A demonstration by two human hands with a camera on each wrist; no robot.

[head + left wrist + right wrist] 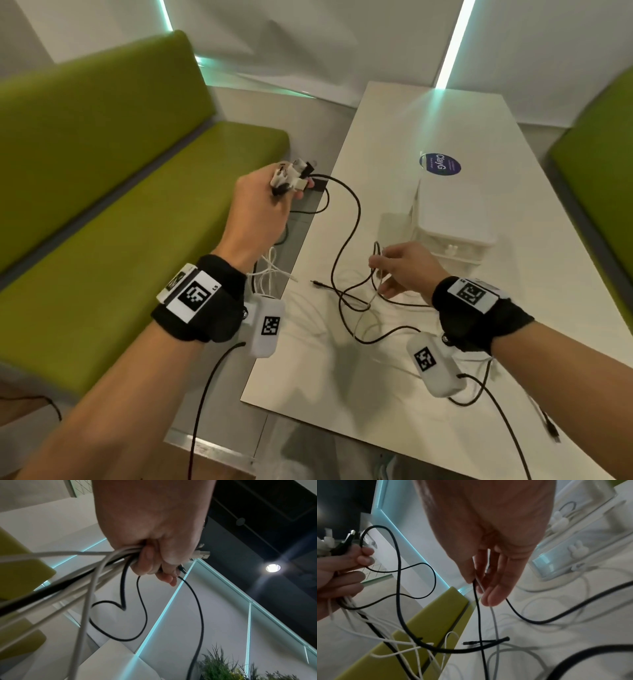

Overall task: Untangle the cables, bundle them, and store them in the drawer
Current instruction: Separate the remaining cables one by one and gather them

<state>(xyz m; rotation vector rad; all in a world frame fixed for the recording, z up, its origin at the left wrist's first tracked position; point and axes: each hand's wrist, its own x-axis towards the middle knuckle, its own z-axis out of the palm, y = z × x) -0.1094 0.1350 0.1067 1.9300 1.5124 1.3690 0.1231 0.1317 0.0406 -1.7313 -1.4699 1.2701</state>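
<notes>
Limp, light cables (349, 219), likely to snag; best taken near the plugs. Left hand (260, 202) clenched round gathered plug ends, right hand (404, 270) pinching a black strand above the tabletop (342, 377).

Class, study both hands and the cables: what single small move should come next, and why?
Probably the right hand should lift its pinched black cable and white cable clear of the loops on the table, since the left hand already grips the gathered plug ends and strands below cross.
</notes>
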